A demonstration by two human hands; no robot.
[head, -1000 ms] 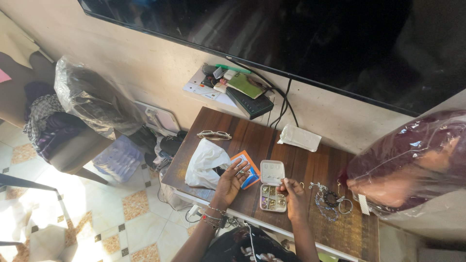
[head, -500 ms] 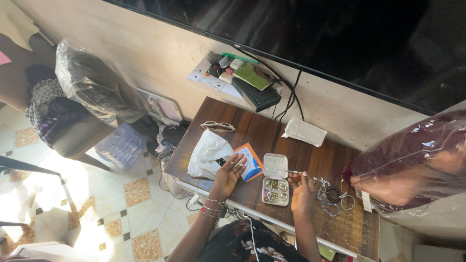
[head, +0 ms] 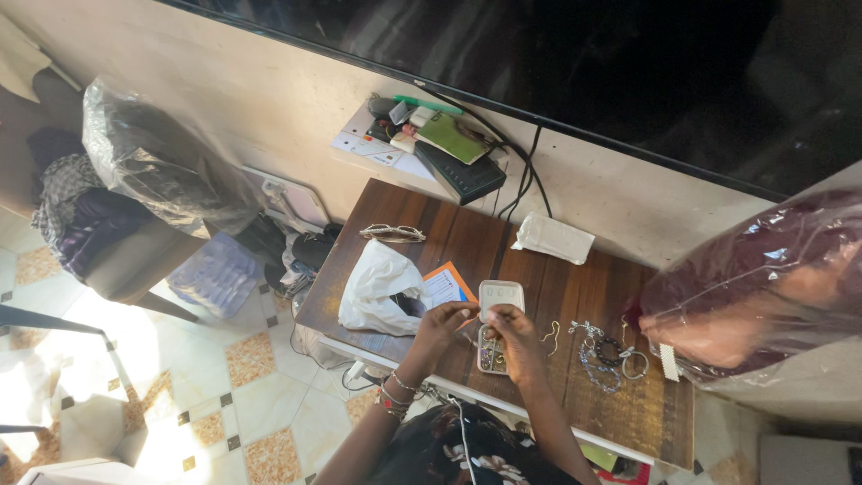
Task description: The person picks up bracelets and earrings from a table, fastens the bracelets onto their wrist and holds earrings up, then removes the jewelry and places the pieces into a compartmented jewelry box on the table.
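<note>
Our left hand [head: 442, 321] and right hand [head: 510, 325] meet just above the small white hinged plastic box [head: 496, 325], which lies open on the dark brown wooden table [head: 431, 235], close to its near edge. The box's long axis runs from the near edge toward the far one, lid end farther away. Both hands' fingertips bunch together over the tray half; whether they pinch something tiny we cannot tell. The right hand sits directly over the tray, the left beside it, next to a crumpled white plastic bag [head: 377, 289].
</note>
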